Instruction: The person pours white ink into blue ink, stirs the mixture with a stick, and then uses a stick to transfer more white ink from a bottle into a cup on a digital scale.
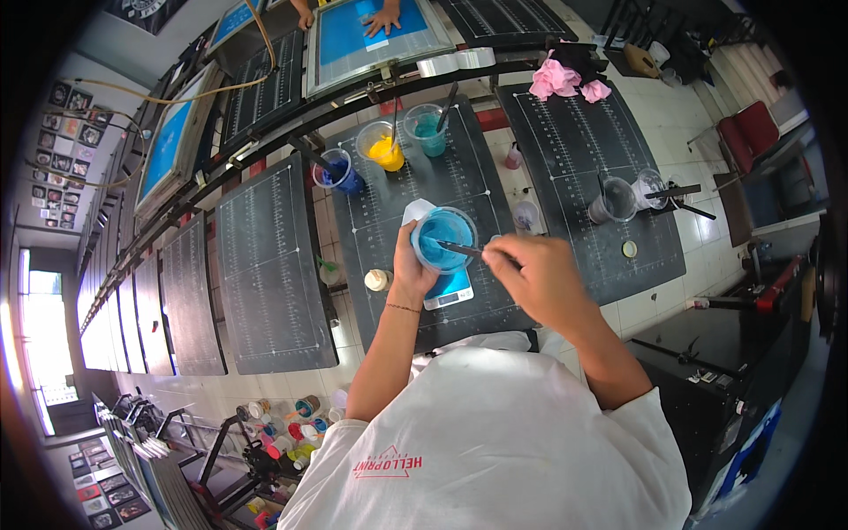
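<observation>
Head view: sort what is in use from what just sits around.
In use:
- clear plastic cup of light blue ink, held by the left hand
- dark stirring stick, in the right hand
- small white digital scale under the cup

Lying about:
- clear cup of yellow ink
- clear cup of dark blue ink
- clear cup of teal ink
- pink rags

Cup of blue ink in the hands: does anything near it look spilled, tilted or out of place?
Nothing stands out. The left hand holds the cup of blue ink over a small scale, and the right hand holds a stick in it. No ink shows on the dark board; the three other cups stand upright.
</observation>
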Demonstrator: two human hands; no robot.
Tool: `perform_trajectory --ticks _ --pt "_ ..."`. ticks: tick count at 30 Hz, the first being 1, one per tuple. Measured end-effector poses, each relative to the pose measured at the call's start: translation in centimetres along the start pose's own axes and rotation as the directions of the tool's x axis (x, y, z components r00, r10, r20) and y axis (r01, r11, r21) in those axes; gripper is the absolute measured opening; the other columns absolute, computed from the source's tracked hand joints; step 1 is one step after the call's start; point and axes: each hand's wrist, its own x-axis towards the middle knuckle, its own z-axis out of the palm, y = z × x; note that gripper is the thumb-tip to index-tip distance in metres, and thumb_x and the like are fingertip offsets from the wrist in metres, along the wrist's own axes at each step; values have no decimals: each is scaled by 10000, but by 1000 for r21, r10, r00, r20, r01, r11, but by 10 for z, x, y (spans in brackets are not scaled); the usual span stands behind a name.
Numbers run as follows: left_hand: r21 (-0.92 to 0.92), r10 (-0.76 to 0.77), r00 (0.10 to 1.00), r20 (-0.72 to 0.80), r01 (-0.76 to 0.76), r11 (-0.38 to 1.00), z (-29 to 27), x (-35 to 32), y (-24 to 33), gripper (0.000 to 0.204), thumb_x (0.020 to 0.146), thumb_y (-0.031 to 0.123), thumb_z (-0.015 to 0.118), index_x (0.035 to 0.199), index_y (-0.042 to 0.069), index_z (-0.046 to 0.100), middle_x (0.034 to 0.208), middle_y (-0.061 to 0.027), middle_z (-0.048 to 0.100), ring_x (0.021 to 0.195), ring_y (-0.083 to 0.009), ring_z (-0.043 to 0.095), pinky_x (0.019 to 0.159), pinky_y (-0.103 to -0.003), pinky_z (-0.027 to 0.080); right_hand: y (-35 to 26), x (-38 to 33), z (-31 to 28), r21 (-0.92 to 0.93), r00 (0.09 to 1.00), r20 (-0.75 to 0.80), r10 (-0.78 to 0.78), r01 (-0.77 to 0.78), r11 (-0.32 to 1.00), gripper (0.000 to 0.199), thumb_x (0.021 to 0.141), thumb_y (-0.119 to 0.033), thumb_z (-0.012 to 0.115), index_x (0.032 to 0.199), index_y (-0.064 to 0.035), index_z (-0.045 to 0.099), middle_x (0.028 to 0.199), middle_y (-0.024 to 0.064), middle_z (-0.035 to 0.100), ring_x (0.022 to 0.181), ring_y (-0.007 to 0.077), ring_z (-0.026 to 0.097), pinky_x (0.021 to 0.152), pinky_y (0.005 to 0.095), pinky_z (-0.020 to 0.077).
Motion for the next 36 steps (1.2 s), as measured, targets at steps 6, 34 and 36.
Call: perform_trajectory --ticks 6,34,36 --pt "65 26 996 90 -32 997 -9 -1 -20 349 1062 298 440 1231 43 607 1183 -124 687 1092 -276 677 980 -430 570 9 4 1 341 976 -14 216 -199 919 251 978 -249 679 942 -9 744 687 92 695 487 119 548 480 283 383" --pt "132 87 984 -157 -67 989 17 11 -10 292 1034 330 458 1080 91 619 1036 -72 661 994 -226 665 905 -397 570 -4 -2 -6 250 990 101 97 -120 961 194 999 -169 616 997 4 705 786 161 687 655 316 660 601 415 504" --pt "129 110 984 -141 -92 987 19 11 -9 295 1035 329 447 1077 92 618 1035 -76 661 988 -228 666 903 -400 571 -2 -1 -6 157 991 55 122 -129 979 207 1014 -174 599 1006 3 705 832 164 711 684 312 679 612 392 510"
